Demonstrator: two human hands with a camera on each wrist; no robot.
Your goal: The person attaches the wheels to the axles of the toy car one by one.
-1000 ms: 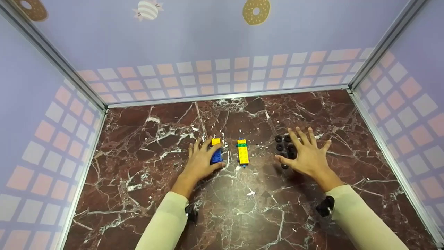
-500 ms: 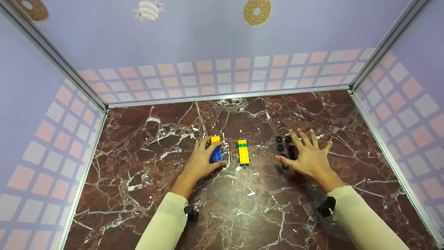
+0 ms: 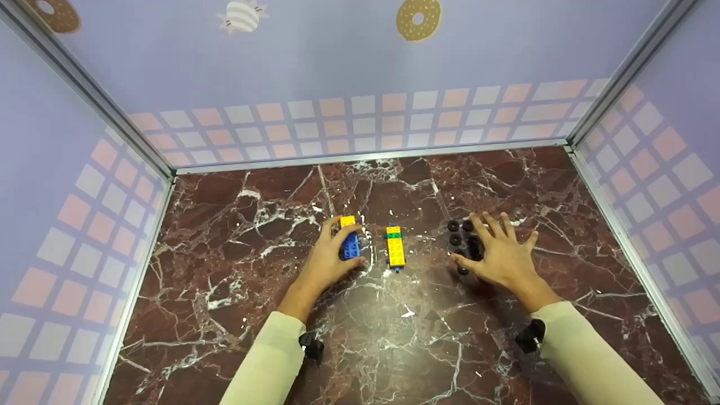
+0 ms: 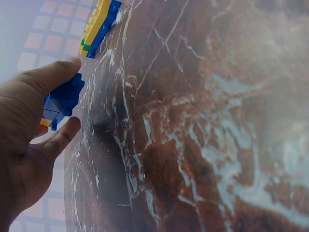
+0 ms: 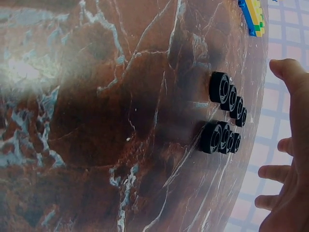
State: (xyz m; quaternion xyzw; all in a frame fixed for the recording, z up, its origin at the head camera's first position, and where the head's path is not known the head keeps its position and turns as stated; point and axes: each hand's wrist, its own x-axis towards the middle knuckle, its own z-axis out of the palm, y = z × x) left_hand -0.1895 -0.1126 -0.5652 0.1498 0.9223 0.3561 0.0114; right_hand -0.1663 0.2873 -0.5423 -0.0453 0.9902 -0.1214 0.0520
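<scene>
My left hand (image 3: 323, 257) grips a blue toy building-brick assembly (image 3: 350, 246) with a yellow brick at its far end, thumb on the near end and fingers along its left and far side. In the left wrist view, the blue assembly (image 4: 66, 96) sits between thumb and fingers. To its right lies a second assembly (image 3: 395, 251), yellow with a green band and blue parts below. My right hand (image 3: 503, 256) is spread above several small black wheels (image 3: 453, 225), partly covering them. In the right wrist view the wheels (image 5: 219, 88) stand in two rows, apart from the fingers.
A glossy dark red marbled tabletop (image 3: 405, 349) lies under everything. Lilac panels (image 3: 360, 62) with pink and white squares enclose the back and both sides. Each wrist wears a small black camera (image 3: 530, 335).
My left fingers have closed in around the blue assembly, which has shifted slightly away from me. My right hand and the yellow assembly stay nearly still.
</scene>
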